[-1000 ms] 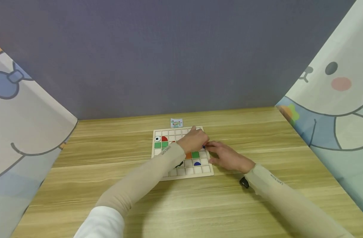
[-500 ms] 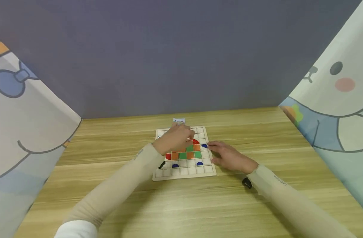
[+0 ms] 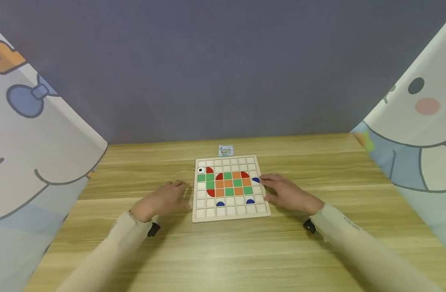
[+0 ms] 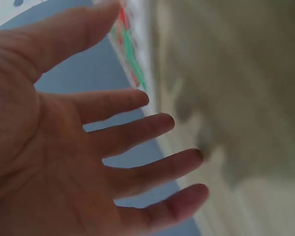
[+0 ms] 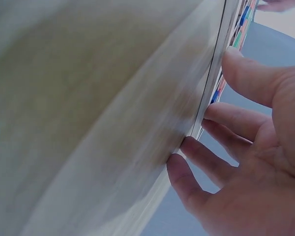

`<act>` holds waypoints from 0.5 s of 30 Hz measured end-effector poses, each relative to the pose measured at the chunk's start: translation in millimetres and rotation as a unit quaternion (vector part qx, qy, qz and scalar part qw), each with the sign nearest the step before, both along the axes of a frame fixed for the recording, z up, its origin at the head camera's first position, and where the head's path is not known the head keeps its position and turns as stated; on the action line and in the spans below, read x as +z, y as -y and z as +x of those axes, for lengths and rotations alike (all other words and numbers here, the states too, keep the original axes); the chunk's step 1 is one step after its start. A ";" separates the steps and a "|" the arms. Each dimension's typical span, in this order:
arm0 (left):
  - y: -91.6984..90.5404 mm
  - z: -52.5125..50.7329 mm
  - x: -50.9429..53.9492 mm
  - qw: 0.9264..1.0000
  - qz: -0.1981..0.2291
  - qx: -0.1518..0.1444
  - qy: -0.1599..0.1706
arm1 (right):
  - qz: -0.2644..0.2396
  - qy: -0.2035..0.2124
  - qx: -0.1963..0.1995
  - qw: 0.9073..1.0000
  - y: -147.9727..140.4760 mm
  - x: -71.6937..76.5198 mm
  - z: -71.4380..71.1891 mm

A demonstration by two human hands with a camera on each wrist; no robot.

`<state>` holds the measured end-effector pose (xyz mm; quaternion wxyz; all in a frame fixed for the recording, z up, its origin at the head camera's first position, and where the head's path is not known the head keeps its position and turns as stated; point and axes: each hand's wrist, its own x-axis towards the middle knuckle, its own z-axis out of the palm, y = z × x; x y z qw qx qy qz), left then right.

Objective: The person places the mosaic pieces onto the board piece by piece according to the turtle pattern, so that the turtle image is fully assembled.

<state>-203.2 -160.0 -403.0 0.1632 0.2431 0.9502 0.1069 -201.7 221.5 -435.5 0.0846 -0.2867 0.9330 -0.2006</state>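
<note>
A wooden grid board (image 3: 241, 211) lies on the table with coloured tiles set in its squares. Green and orange square tiles (image 3: 228, 183) fill the middle, with red rounded tiles (image 3: 210, 193) about them. One white tile with a black dot (image 3: 201, 170) sits at the upper left. Two blue half-round tiles (image 3: 220, 204) are low on the board, and a blue tile (image 3: 255, 179) is at the right edge. Left of the board, my left hand (image 3: 164, 199) is empty, its fingers spread. My right hand (image 3: 286, 192) touches the board's right edge with relaxed fingers.
Behind the board lies a small printed card (image 3: 225, 150) with a coloured pattern. The wooden table (image 3: 223, 251) ends at a grey panel (image 3: 223, 73) at the back. Cartoon-printed panels (image 3: 409, 162) stand at both sides.
My left hand has come off the board, moving left and toward me, so the tiles and the card show fully. My right hand stays at the board's right edge.
</note>
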 end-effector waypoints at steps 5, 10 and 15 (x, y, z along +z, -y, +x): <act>-3.5 13.6 -14.7 1.000 0.001 0.006 -0.004 | 0.002 -0.003 0.005 1.000 -0.9 -0.2 -0.2; -7.6 17.1 -19.0 1.000 -0.001 0.010 -0.019 | -0.002 -0.004 0.011 1.000 -1.9 -2.5 -0.1; -14.5 16.6 -20.1 1.000 -0.003 0.003 -0.028 | -0.002 -0.009 0.007 1.000 -7.2 -5.7 0.3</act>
